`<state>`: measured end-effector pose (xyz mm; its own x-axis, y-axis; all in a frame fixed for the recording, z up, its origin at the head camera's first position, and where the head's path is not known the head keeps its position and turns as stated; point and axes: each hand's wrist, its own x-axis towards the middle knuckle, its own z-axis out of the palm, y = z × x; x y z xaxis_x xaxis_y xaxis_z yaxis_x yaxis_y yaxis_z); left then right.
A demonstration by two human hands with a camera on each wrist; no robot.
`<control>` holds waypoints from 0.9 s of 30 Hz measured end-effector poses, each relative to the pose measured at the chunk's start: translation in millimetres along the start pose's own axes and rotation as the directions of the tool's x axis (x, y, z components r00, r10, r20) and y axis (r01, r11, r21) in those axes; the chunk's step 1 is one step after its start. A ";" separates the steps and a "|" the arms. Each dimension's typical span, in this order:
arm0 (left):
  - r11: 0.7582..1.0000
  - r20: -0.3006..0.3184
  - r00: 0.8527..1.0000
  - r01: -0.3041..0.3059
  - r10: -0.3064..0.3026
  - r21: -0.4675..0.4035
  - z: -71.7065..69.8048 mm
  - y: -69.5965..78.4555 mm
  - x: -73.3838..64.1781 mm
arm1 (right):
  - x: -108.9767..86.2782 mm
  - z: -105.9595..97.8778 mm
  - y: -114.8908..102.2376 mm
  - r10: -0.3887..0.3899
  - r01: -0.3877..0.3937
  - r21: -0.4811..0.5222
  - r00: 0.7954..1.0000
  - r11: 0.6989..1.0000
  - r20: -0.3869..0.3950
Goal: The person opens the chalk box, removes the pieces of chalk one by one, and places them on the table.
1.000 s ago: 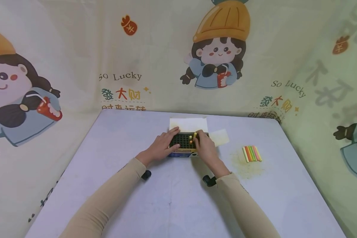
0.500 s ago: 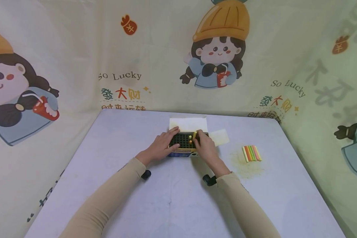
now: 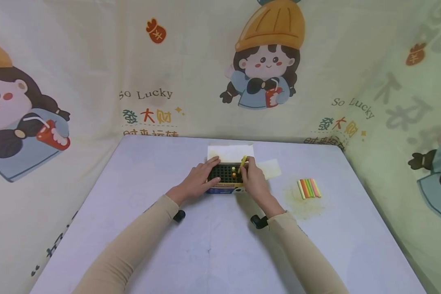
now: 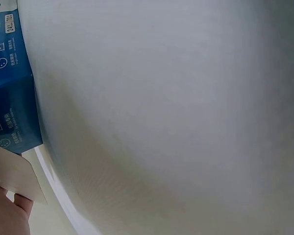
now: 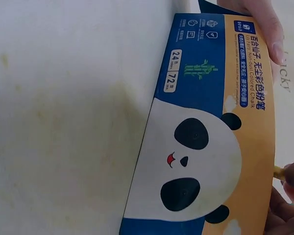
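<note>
A chalk box (image 3: 220, 190) with a panda on its front stands open near the middle of the table, a black tray of holes (image 3: 224, 175) inside. My left hand (image 3: 196, 179) grips the box's left end, its thumb over the front rim, as the right wrist view also shows. My right hand (image 3: 256, 179) pinches a yellow chalk stick (image 3: 243, 161) above the right part of the tray; the stick leans, its upper end to the right. Beside it, an orange chalk (image 3: 234, 174) and a pale yellow chalk (image 3: 233, 168) stand upright in holes.
To the right, a row of several coloured chalk sticks (image 3: 309, 189) lies on the table (image 3: 213, 245), with yellowish dust around it. The box's white lid (image 3: 230, 153) is raised behind, and a side flap (image 3: 270, 169) sticks out right. A printed cloth (image 3: 202, 61) hangs around the table.
The yellow chalk has risen out of the tray and now leans to the right, with my right fingers lifting along with it. My left hand stays on the box.
</note>
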<state>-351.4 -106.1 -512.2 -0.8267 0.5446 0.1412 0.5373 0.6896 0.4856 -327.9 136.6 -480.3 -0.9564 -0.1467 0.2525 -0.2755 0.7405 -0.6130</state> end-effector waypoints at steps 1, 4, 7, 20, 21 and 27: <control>1.000 0.000 1.000 0.003 -0.003 0.001 -0.2 -0.2 -0.2 | 0.0 -0.7 0.0 -0.007 0.007 0.007 1.000 1.000 -0.004; 1.000 -0.004 1.000 0.004 -0.004 -0.007 -0.8 -0.5 -0.7 | -0.8 -3.6 -0.2 -0.022 0.023 0.025 1.000 0.999 -0.014; 1.000 -0.002 1.000 0.000 0.000 -0.022 -1.9 0.0 -1.5 | -2.6 -7.1 -0.5 -0.025 0.027 0.039 0.999 0.999 -0.030; 1.000 0.001 1.000 -0.005 0.005 -0.010 -1.8 -0.6 -1.2 | -12.4 -34.8 15.5 0.056 -0.052 0.026 0.983 0.998 -0.175; 1.000 0.002 1.000 -0.003 0.003 -0.013 -1.8 -0.6 -1.1 | -13.3 -37.3 18.4 0.064 -0.060 0.026 0.981 0.998 -0.184; 1.000 -0.001 1.000 -0.009 0.009 -0.004 0.3 -1.4 0.2 | -18.3 -50.8 37.1 0.132 -0.130 0.024 0.967 0.991 -0.218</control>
<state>-352.3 -106.9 -513.0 -0.8222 0.5500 0.1465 0.5437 0.6827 0.4882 -315.7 200.1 -469.6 -0.9402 0.0989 0.3259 -0.1506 0.7377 -0.6581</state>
